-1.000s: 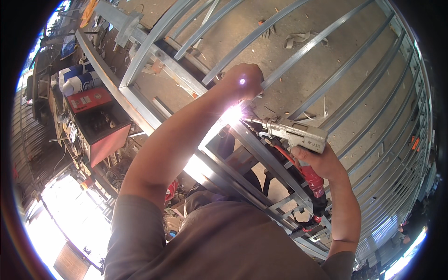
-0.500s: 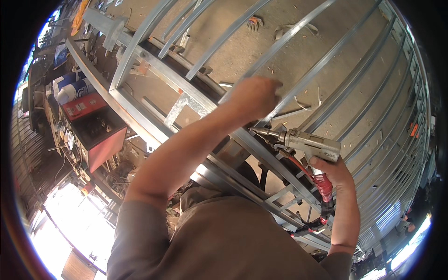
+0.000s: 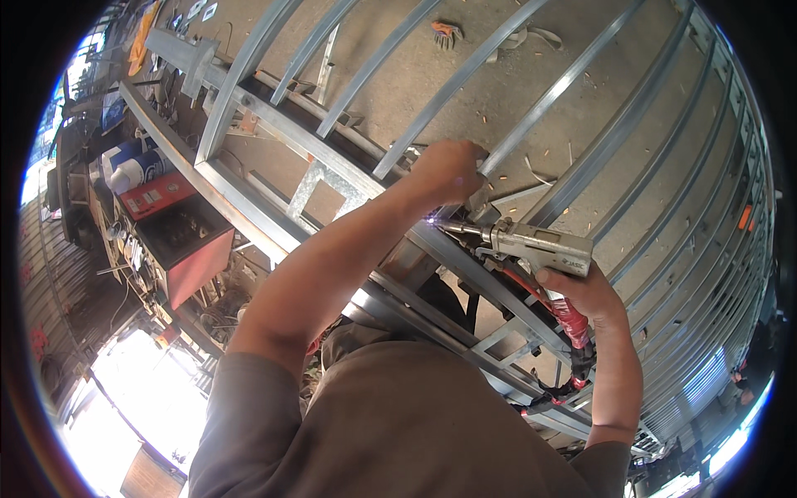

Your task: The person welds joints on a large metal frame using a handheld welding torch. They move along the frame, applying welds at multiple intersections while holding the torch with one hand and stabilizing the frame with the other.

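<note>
A handheld welding gun (image 3: 544,247) with a pale metal body is in my right hand (image 3: 581,292), closed round its handle. Its nozzle points left and touches, or nearly touches, the long metal frame rail (image 3: 452,249). A small violet-white spark (image 3: 431,221) glows at the tip. Just above that spot, my left hand (image 3: 452,168) is closed at the lower end of a metal bar (image 3: 556,100), where it meets the rail. My fingers there are partly hidden behind the back of the hand. A red-and-black wrapped cable (image 3: 573,328) runs down from the gun's handle.
Parallel metal bars (image 3: 656,162) fan out to the right. Beyond them, an orange-and-grey glove (image 3: 446,33) lies on the dusty floor. A red open box (image 3: 195,261) stands at left, with white-and-blue bottles (image 3: 137,166) behind it. More rails (image 3: 398,311) cross before my body.
A spark has appeared at the gun's tip, and the gun has shifted slightly left and up. My left hand stays at the bar's end. The whole view has turned slightly.
</note>
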The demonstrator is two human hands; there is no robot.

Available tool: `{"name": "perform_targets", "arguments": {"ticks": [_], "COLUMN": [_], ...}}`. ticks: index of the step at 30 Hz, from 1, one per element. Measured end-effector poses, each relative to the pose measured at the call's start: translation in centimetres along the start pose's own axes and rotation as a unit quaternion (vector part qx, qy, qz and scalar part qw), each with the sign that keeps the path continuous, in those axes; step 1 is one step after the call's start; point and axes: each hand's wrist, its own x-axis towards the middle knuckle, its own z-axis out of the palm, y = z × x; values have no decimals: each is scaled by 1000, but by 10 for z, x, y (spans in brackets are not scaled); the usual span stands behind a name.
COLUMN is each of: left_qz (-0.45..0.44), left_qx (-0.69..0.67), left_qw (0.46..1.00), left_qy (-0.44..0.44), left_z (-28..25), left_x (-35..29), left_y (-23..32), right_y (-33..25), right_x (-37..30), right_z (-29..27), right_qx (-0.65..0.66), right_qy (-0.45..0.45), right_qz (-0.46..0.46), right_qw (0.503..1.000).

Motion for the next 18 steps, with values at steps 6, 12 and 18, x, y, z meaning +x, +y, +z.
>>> {"name": "perform_targets", "arguments": {"ticks": [6, 12, 18], "left_qz": [79, 96, 50], "left_qx": [-51, -65, -35], "left_qw": [995, 991, 998], "left_qy": [42, 59, 17], "left_z": [5, 10, 3], "left_x": [0, 0, -2], "left_y": [-12, -15, -10], "right_y": [-6, -11, -10], "right_x": [-3, -5, -6], "right_z": [4, 6, 4], "right_qx": [2, 3, -2], "right_qy": [-15, -29, -27], "right_qz": [-18, -6, -3], "right_qw": [1000, 1000, 1000]}}
